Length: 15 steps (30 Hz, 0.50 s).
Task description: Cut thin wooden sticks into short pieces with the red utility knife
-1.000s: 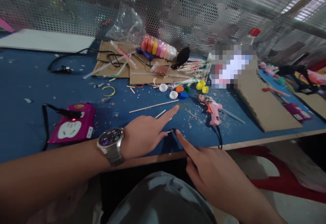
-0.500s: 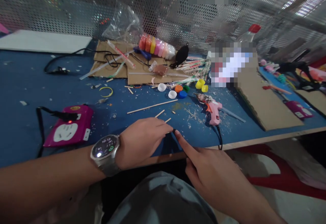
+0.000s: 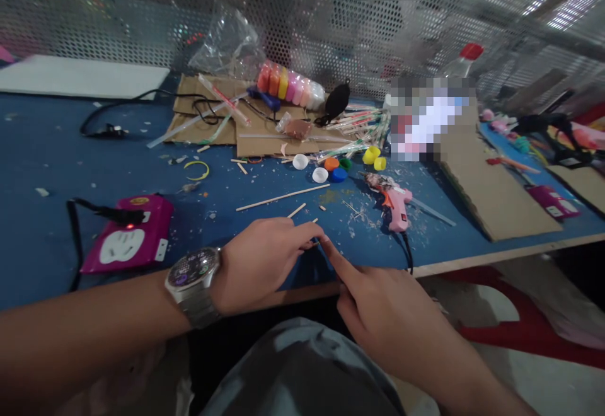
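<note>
My left hand (image 3: 265,261), with a wristwatch (image 3: 195,272) on the wrist, is closed just above the table's front edge. A thin piece shows under its fingertips, too small and covered to name. My right hand (image 3: 382,299) points its index finger out so that the tip meets the left fingertips; its other fingers are folded under, and I see nothing in them. Beyond the left hand lie a short wooden stick (image 3: 297,210) and a longer one (image 3: 283,197). A pink glue gun (image 3: 397,213) lies on its side to the right, its cord over the edge.
A magenta power strip (image 3: 158,230) with a plugged-in cord stands left. Coloured bottle caps (image 3: 339,175), cardboard (image 3: 269,146), straws and a pack of coloured clay-like pieces (image 3: 290,85) lie farther back. A cardboard sheet (image 3: 505,205) reaches the right front edge of the blue table (image 3: 227,176).
My right index finger has shifted slightly left and up against the left fingertips. The left fingers now reach over it, and the dark gap between them is covered.
</note>
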{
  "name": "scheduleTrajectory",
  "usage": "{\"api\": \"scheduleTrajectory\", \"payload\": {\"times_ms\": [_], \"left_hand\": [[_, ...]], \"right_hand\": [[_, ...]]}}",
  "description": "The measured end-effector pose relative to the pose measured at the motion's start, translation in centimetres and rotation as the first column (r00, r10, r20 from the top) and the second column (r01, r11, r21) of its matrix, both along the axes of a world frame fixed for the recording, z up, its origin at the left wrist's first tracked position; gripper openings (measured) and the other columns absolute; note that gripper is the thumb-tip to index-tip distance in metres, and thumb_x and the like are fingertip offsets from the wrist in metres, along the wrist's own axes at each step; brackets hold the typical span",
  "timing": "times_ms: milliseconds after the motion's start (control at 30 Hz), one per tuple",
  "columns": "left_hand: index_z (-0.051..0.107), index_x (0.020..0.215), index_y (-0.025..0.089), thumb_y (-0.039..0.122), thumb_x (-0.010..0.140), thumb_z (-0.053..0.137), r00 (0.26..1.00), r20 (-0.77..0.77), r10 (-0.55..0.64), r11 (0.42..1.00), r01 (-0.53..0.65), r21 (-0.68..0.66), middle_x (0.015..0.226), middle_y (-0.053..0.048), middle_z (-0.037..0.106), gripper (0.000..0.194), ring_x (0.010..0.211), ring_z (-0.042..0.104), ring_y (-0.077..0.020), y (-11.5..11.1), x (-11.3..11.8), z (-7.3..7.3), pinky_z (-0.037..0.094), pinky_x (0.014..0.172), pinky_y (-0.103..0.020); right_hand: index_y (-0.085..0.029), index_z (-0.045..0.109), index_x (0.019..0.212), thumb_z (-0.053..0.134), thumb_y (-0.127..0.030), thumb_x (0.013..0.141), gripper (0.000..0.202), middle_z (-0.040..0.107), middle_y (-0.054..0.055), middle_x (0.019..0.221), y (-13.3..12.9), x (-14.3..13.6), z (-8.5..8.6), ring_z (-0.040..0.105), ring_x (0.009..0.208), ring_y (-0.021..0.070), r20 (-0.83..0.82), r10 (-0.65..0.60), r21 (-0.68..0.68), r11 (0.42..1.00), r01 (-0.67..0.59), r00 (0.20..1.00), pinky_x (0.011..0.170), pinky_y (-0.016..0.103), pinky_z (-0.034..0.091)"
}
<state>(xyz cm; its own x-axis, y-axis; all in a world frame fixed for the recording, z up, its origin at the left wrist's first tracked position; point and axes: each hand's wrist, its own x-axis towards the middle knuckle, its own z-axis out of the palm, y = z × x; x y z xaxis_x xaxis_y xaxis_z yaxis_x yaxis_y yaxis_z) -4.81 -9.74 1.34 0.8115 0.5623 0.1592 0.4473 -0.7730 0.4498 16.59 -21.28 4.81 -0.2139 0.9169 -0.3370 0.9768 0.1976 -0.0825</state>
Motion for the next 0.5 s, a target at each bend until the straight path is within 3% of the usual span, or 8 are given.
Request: {"api": "scheduleTrajectory", "payload": {"times_ms": [200, 500], "left_hand": [[0.078, 0.131, 0.028, 0.019, 0.111, 0.058, 1.000, 0.000, 0.019, 1.000, -0.019, -0.001, 0.103, -0.003, 0.085, 0.030, 0.095, 0.081, -0.0239, -0.1, 0.2, -0.1, 0.058, 0.082, -0.032], [0.079, 0.120, 0.027, 0.018, 0.109, 0.059, 0.999, -0.007, 0.034, 0.999, -0.034, 0.003, 0.095, -0.003, 0.083, 0.025, 0.091, 0.080, -0.0224, 0.0, 0.3, 0.2, 0.057, 0.081, -0.030]], "right_hand": [[-0.014, 0.041, 0.183, 0.053, -0.017, 0.102, 0.082, 0.090, 0.017, 0.104, 0.6, -0.7, 0.4, 0.085, 0.077, 0.0311, 0.051, -0.020, -0.009, 1.000, 0.021, 0.999, 0.062, 0.035, 0.048], [-0.012, 0.041, 0.182, 0.053, -0.018, 0.101, 0.082, 0.088, 0.011, 0.090, -1.7, 0.2, 0.2, 0.080, 0.067, 0.0280, 0.033, 0.042, 0.074, 0.996, -0.044, 0.999, 0.057, 0.034, 0.041]]}}
